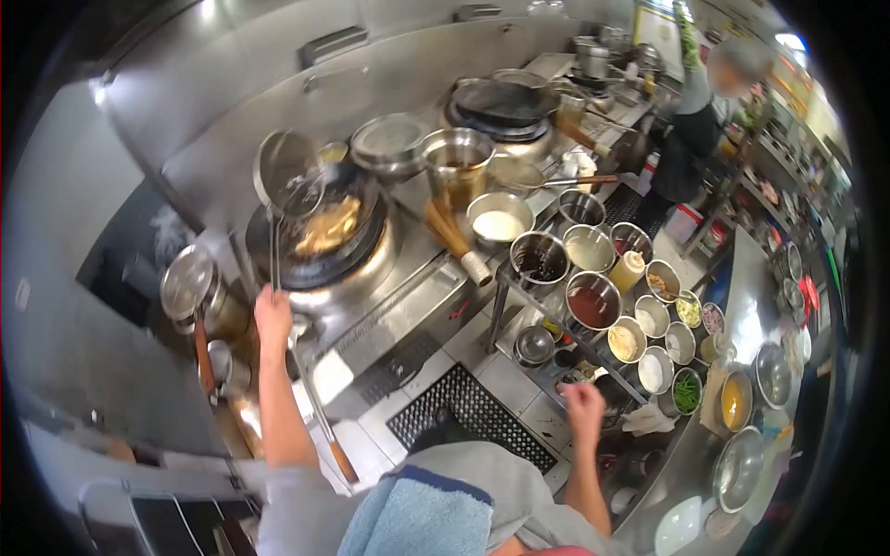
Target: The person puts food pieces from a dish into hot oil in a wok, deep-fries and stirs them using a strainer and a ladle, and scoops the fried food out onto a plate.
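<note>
My left hand (272,317) is closed around the metal handle of a round strainer (287,171), raised over the far left part of a black wok (371,227). Golden-brown food (331,225) lies in the wok. Beside that hand a ladle (320,403) with a wooden handle end slants down past the stove's front edge. My right hand (582,408) is curled closed at the lower right, near the rack of containers. Nothing shows between its fingers.
Metal pots of sauces (593,301) and chopped ingredients stand on a rack to the right. A tall pot (457,162) and a bowl of white liquid (499,222) stand beside the wok. A black perforated mat (471,417) covers the floor. Another person (695,125) stands at the far right.
</note>
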